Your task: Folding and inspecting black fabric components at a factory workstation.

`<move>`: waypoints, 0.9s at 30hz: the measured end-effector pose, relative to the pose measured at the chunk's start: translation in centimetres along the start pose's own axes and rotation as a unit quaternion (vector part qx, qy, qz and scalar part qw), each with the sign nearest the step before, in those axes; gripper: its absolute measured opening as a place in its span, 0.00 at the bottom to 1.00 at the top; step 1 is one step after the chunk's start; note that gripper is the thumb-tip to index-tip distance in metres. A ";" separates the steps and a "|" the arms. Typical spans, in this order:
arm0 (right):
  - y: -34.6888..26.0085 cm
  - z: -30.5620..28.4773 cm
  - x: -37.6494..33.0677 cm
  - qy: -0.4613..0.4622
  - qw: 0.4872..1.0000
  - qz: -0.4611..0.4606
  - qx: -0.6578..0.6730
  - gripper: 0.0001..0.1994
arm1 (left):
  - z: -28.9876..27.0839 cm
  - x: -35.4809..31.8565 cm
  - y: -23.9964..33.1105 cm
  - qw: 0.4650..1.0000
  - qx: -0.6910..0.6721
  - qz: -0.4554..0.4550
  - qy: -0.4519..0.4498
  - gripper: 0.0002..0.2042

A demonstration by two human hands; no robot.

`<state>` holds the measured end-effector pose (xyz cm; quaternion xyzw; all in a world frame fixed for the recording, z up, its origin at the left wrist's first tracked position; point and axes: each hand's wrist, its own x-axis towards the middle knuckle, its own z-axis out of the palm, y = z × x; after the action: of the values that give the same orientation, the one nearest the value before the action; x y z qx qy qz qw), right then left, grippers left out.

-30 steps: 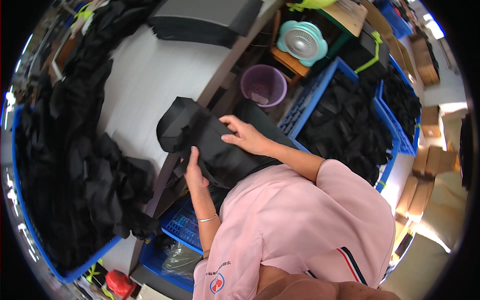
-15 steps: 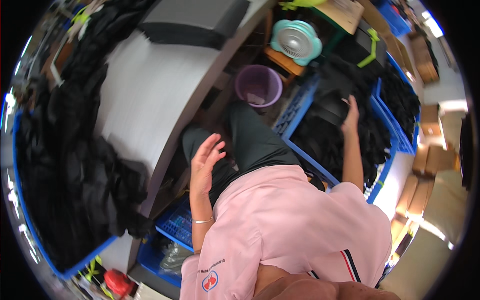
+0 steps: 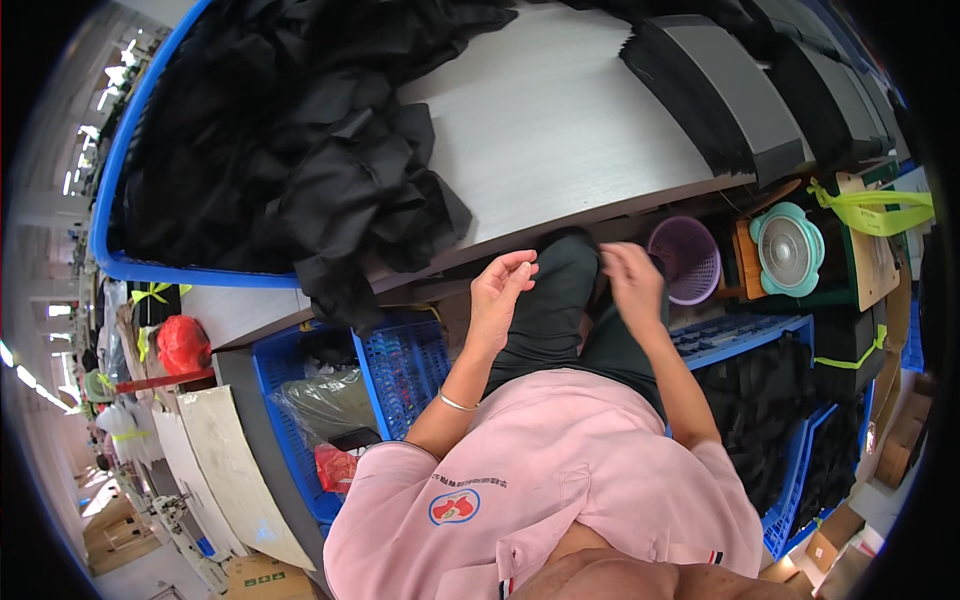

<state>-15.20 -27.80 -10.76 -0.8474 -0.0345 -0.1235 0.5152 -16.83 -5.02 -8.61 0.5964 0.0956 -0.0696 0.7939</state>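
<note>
My left hand [image 3: 498, 298] is raised over my lap, its fingers loosely bent and a little apart from the thumb, with nothing seen in it. Over the other thigh is my right hand [image 3: 636, 288]; motion smears its fingers, and I cannot make out anything in them. Ahead of both hands runs the pale worktable [image 3: 530, 120]. Crumpled black fabric [image 3: 350, 190] spills onto its left side from a blue crate [image 3: 108, 225]. Stacked flat black pieces [image 3: 725, 95] lie at its far right.
A purple basket [image 3: 688, 262] and a turquoise fan [image 3: 790, 250] stand beneath the table's right side. On my right, a blue crate [image 3: 735, 340] holds black fabric pieces. Blue crates [image 3: 400, 365] with plastic bags sit at my left, near a red bundle [image 3: 183, 345].
My view has swung left, toward the worktable. My right hand has left the black pieces in the right-hand crate and come in over my lap. My left hand's fingers have bent inward.
</note>
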 end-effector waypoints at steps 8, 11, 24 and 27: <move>-11.5 14.8 8.5 -0.043 0.989 -0.136 -0.031 0.15 | -4.1 -2.3 2.2 0.903 0.226 0.289 0.225 0.14; -7.6 17.3 9.2 -0.078 0.983 -0.150 -0.074 0.18 | -5.9 -0.7 7.4 0.702 0.485 0.425 0.301 0.29; -1.1 2.6 9.1 0.086 0.978 0.167 0.086 0.15 | -15.2 16.7 8.6 0.684 0.659 0.303 0.069 0.27; -0.4 1.0 8.5 0.114 0.967 0.196 0.118 0.16 | -12.1 15.9 11.2 0.685 0.676 0.271 -0.016 0.26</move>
<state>-6.88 -27.30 -8.82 -0.7508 0.1773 -0.1109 0.6265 0.36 9.74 -5.15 0.9700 -0.1561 0.0937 0.1613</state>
